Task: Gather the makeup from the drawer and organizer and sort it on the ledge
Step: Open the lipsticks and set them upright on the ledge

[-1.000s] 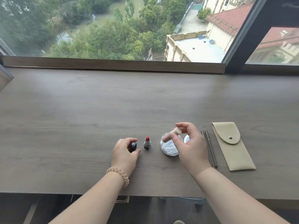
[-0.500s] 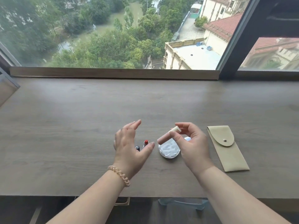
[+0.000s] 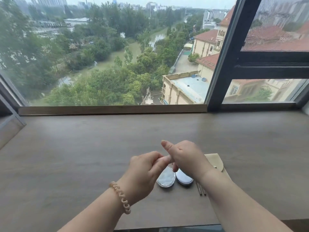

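Observation:
Both hands meet above the wooden ledge point(image 3: 83, 164). My right hand point(image 3: 185, 158) is closed around a small pink tube point(image 3: 165, 159) with its thumb sticking up. My left hand point(image 3: 143, 171) pinches the tube's left end. Under the hands lie a clear round compact point(image 3: 166, 179) and a bluish round compact point(image 3: 184, 178), side by side. Two thin dark pencils point(image 3: 201, 190) show past my right wrist. The two lipsticks seen earlier are hidden behind my left hand.
A beige snap pouch point(image 3: 216, 162) lies on the ledge to the right, partly covered by my right arm. A large window point(image 3: 117, 56) with a dark frame point(image 3: 222, 64) closes off the back. The ledge's front edge point(image 3: 167, 227) runs near my forearms.
My left hand let go of the black lipstick, lifted and moved right onto the pink tube held by my right hand. The view tilted up toward the window.

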